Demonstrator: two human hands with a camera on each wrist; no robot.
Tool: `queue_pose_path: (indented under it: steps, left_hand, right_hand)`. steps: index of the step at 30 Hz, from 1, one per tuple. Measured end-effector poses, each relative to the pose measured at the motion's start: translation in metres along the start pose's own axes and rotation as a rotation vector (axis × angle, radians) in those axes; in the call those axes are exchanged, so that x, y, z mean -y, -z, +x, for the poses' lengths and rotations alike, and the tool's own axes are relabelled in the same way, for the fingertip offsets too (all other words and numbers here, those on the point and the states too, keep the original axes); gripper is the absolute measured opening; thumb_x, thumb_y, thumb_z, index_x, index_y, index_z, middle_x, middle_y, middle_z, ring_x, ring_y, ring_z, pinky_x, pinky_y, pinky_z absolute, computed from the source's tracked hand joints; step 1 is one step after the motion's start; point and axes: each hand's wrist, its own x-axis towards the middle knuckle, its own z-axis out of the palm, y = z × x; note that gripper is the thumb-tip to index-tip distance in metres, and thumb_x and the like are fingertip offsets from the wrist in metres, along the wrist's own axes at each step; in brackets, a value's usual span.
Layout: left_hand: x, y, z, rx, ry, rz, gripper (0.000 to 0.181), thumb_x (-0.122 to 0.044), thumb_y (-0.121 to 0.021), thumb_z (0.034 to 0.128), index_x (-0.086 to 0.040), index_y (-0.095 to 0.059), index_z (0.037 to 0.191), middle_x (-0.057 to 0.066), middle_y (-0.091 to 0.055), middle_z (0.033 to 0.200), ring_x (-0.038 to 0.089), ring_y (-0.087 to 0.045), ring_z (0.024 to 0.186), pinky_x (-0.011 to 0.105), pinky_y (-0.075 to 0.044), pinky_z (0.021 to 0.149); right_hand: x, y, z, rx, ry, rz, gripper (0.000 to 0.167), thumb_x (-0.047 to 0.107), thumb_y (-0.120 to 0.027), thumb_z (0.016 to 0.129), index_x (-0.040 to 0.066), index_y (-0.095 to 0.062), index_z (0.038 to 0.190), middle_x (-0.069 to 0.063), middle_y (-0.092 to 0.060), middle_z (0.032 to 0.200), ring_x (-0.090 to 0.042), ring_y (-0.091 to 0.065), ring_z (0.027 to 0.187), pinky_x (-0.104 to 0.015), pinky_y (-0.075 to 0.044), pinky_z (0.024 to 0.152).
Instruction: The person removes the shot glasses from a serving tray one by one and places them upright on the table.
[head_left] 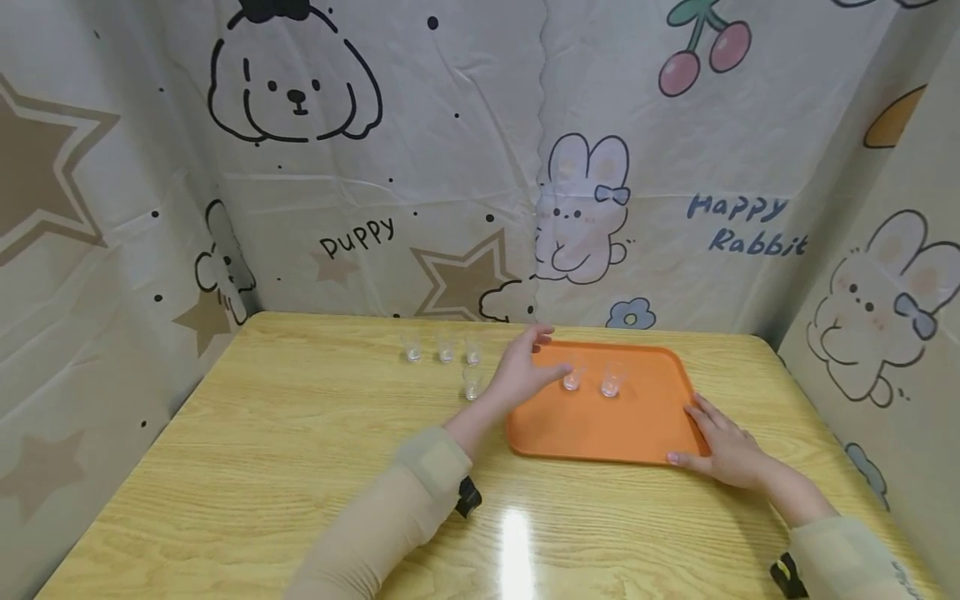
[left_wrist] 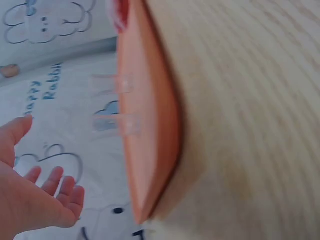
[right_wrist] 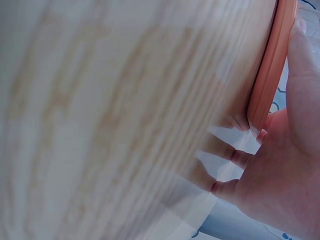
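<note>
My left hand [head_left: 525, 371] is over the left side of the orange tray [head_left: 600, 433], fingers spread and nothing held. Its thumb points toward the nearer of two small clear glasses, the left glass [head_left: 572, 380]; the right glass [head_left: 611, 384] stands beside it. In the left wrist view, the left hand [left_wrist: 42, 192] hangs apart from the tray [left_wrist: 150, 100]. My right hand [head_left: 727, 450] rests at the tray's front right corner, thumb on the rim. The right wrist view has the right hand [right_wrist: 280, 165] with fingertips down on the table beside the tray [right_wrist: 272, 70].
Left of the tray, several more clear glasses stand on the wooden table [head_left: 262, 433]: three in a back row [head_left: 446, 352] and a front glass [head_left: 472, 388] close to my left forearm. A printed curtain [head_left: 450, 167] hangs behind the table and along both sides.
</note>
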Motion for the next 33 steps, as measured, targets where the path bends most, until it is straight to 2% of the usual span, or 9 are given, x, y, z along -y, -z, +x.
queue_pose_path:
  steps: [6, 11, 17, 26, 33]
  left_hand:
    - [0.012, -0.024, 0.013, 0.001, 0.033, -0.018, 0.064, -0.029, -0.074, 0.0822, -0.017, -0.044, 0.138, 0.005, -0.051, 0.132, 0.026, -0.047, 0.122, 0.038, -0.042, 0.098]
    - [0.020, -0.037, 0.021, 0.006, 0.079, -0.069, 0.068, -0.030, -0.074, 0.0822, -0.017, -0.041, 0.140, 0.008, -0.049, 0.134, 0.030, -0.046, 0.123, 0.039, -0.042, 0.099]
    - [0.025, -0.044, 0.026, 0.022, 0.101, -0.026, 0.065, -0.027, -0.073, 0.0833, -0.013, -0.043, 0.139, 0.009, -0.053, 0.130, 0.029, -0.050, 0.118, 0.038, -0.045, 0.094]
    - [0.028, -0.052, 0.031, 0.027, 0.111, -0.016, 0.043, -0.022, -0.071, 0.0843, -0.011, -0.055, 0.123, 0.005, -0.061, 0.110, 0.024, -0.057, 0.103, 0.032, -0.048, 0.082]
    - [0.030, -0.056, 0.033, 0.050, 0.106, -0.017, 0.031, -0.022, -0.069, 0.0865, -0.012, -0.060, 0.114, -0.002, -0.058, 0.096, 0.012, -0.049, 0.085, 0.024, -0.042, 0.069]
  right_hand:
    - [-0.001, 0.001, 0.000, 0.004, 0.001, 0.009, 0.092, 0.050, -0.066, 0.083, -0.010, -0.027, 0.141, -0.030, -0.016, 0.149, -0.056, -0.023, 0.128, -0.076, -0.023, 0.090]
    - [-0.001, 0.001, 0.000, 0.003, 0.005, 0.006, 0.092, 0.050, -0.065, 0.083, -0.010, -0.027, 0.141, -0.031, -0.016, 0.149, -0.056, -0.024, 0.127, -0.076, -0.023, 0.089]
    - [0.002, 0.002, -0.001, 0.005, -0.002, 0.018, 0.092, 0.050, -0.066, 0.083, -0.011, -0.028, 0.141, -0.031, -0.017, 0.148, -0.056, -0.024, 0.128, -0.076, -0.023, 0.090]
    - [0.002, 0.002, -0.001, 0.006, -0.001, 0.018, 0.092, 0.049, -0.066, 0.083, -0.011, -0.028, 0.141, -0.032, -0.016, 0.148, -0.057, -0.024, 0.128, -0.076, -0.022, 0.090]
    - [0.001, 0.002, -0.001, 0.007, -0.001, 0.021, 0.092, 0.049, -0.066, 0.083, -0.011, -0.028, 0.141, -0.031, -0.016, 0.149, -0.056, -0.023, 0.128, -0.076, -0.022, 0.091]
